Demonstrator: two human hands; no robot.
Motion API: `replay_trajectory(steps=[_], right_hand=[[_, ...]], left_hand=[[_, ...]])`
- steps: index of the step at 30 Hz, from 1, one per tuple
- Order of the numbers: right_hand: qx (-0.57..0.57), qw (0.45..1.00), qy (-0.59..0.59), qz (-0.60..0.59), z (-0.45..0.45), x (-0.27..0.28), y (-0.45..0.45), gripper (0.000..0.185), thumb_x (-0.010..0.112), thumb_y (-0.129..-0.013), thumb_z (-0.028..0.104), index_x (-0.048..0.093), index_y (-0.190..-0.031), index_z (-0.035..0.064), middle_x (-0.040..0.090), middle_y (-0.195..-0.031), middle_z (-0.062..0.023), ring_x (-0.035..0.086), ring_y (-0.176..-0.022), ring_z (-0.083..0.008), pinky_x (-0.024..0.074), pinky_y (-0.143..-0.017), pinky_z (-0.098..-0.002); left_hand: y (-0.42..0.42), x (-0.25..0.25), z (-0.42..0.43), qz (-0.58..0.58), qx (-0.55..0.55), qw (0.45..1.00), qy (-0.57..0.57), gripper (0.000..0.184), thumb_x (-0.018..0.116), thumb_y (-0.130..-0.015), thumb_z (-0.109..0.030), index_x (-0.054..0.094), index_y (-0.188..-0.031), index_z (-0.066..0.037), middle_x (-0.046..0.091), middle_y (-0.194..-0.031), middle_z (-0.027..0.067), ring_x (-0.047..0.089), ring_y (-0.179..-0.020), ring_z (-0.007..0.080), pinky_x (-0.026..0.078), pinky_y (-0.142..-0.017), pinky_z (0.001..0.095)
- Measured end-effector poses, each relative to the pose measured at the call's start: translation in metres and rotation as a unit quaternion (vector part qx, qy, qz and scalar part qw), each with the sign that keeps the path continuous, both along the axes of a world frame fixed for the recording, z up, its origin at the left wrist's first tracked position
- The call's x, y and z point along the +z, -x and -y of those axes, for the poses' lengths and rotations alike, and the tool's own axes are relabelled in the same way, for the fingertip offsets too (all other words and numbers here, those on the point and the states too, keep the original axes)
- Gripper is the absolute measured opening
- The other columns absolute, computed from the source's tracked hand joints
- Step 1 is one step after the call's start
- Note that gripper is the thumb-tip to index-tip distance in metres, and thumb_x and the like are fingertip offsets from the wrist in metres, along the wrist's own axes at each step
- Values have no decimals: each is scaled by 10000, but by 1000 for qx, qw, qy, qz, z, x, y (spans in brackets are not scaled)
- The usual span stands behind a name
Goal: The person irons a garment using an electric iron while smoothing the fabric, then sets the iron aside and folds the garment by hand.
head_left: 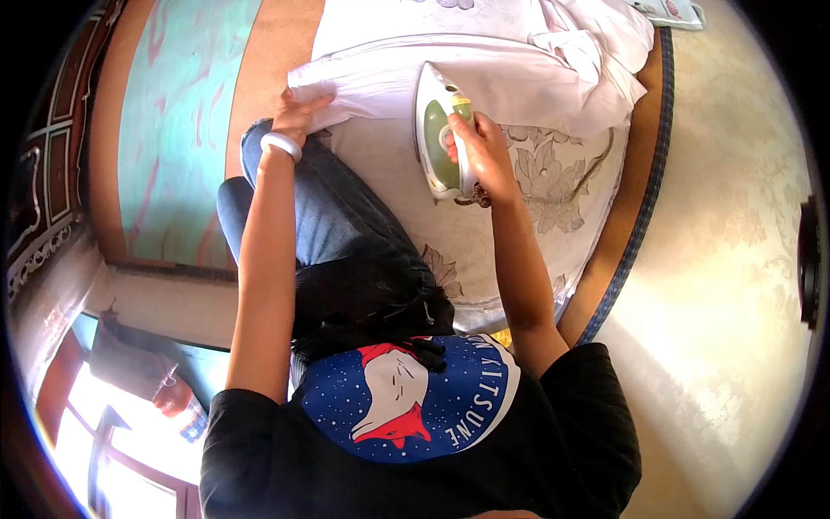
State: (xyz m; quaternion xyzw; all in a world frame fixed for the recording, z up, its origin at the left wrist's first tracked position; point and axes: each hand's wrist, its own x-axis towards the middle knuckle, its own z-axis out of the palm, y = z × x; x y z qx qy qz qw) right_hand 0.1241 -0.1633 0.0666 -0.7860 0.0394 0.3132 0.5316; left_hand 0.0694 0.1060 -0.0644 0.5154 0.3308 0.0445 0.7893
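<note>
A green and white iron is in my right hand, whose fingers wrap round its handle. Its tip points away from me and lies against the near part of a pale pinkish-white garment. My left hand pinches the garment's left end, near my knee. Folds of the same cloth are bunched at the right. Under the garment lies a white sheet with grey printed flowers. The iron's patterned cord leaves its rear by my right wrist. The iron's soleplate is hidden.
My crossed legs in jeans are at the sheet's left edge. A turquoise and pink panel lies to the left. A dark braided edging runs along the right, beside a pale patterned wall. A plastic packet sits at the top right.
</note>
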Motion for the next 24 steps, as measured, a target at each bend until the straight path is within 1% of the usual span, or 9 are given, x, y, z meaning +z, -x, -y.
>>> replay_trajectory(steps=[3, 7, 12, 15, 19, 20, 21, 23, 24], right_hand=[[-31, 999, -18, 14, 9, 0, -7, 327, 576, -871, 298, 550, -878, -28, 597, -690, -58, 562, -574, -114, 461, -533, -244], [-42, 999, -3, 1, 26, -5, -19, 322, 566, -887, 321, 562, -901, -1, 571, -720, -36, 525, -592, -91, 440, -550, -224], [-95, 995, -2, 4, 36, -8, -28, 317, 594, -868, 305, 562, -888, -10, 565, -709, -51, 508, -561, -96, 429, -534, -226], [-63, 996, 30, 51, 21, 13, -13, 309, 591, -871, 299, 561, -889, -8, 562, -704, -47, 508, -564, -101, 427, -539, -226], [14, 997, -60, 43, 4, 16, -3, 261, 574, -887, 260, 544, -873, 1, 560, -689, -42, 509, -575, -95, 425, -547, -226], [41, 998, -29, 43, -5, 15, -4, 358, 605, -859, 321, 557, -911, -30, 602, -695, -75, 582, -571, -113, 483, -520, -246], [57, 996, -52, 34, -13, 12, -3, 360, 602, -861, 311, 554, -910, -43, 609, -704, -84, 591, -579, -115, 498, -524, -241], [80, 996, -43, 10, -33, 15, -1, 267, 574, -885, 257, 535, -854, -5, 570, -680, -42, 518, -567, -95, 433, -521, -237], [96, 995, -19, 17, -40, 12, -1, 284, 574, -883, 261, 531, -841, -16, 576, -679, -48, 529, -570, -99, 433, -508, -243]], left_hand=[[1, -2, 0, 7, 5, 1000, 8, 438, 732, -669, 64, 528, -1055, 31, 620, -987, 110, 613, -898, 212, 514, -813, 305], [1, -6, -2, 2, 5, 1000, 1, 465, 742, -659, 56, 526, -1070, 30, 622, -992, 105, 613, -898, 207, 510, -815, 303], [1, -9, -4, 8, 1, 1000, -10, 474, 756, -649, 39, 531, -1066, 27, 625, -985, 97, 610, -900, 202, 502, -820, 306], [1, -18, -8, 19, -19, 999, 19, 491, 756, -652, 32, 520, -1081, 27, 618, -1002, 101, 606, -912, 204, 498, -827, 305], [0, -19, -7, -9, -4, 999, 31, 512, 747, -661, 34, 498, -1108, 24, 605, -1029, 108, 601, -929, 207, 497, -830, 308], [0, -18, -7, 2, -6, 999, 39, 515, 744, -663, 35, 492, -1113, 23, 602, -1033, 110, 601, -931, 208, 498, -830, 311], [0, -17, -8, 13, -7, 999, 47, 519, 742, -666, 35, 487, -1117, 23, 599, -1036, 111, 600, -933, 209, 498, -831, 314], [2, -22, -8, 16, 5, 999, 45, 518, 736, -671, 38, 485, -1123, 22, 600, -1035, 110, 600, -931, 208, 499, -834, 319], [2, -19, -7, 17, 11, 999, 44, 517, 733, -674, 39, 483, -1126, 21, 600, -1034, 110, 601, -929, 208, 499, -835, 322]])
